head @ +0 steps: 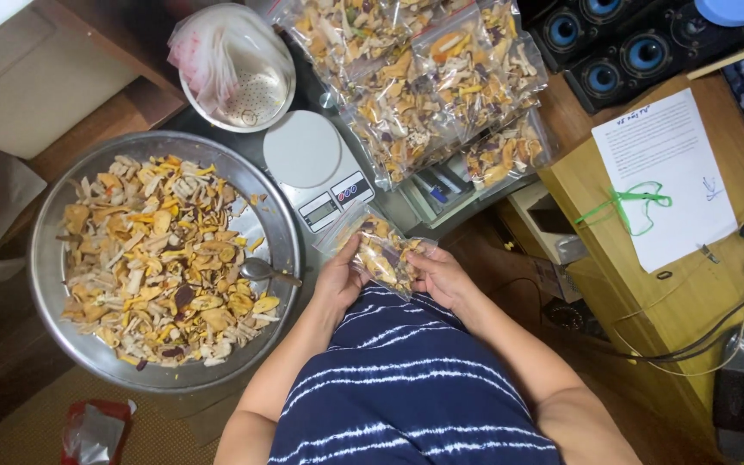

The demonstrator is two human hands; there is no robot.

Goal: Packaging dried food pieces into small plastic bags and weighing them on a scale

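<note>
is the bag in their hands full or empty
Partly filled: mixed dried chips show through the clear bag, held between left hand and right hand.

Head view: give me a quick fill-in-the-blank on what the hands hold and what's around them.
1. Both hands, left hand and right hand, hold a clear ____ of mixed dried chips.
2. The spoon rests in the big round metal ____ of chips.
3. The white kitchen scale carries ____ on its platform.

Missing words: bag; basin; nothing

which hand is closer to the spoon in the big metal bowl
Left. The left hand holds the snack bag just right of the spoon; the right hand is beyond the bag.
</note>
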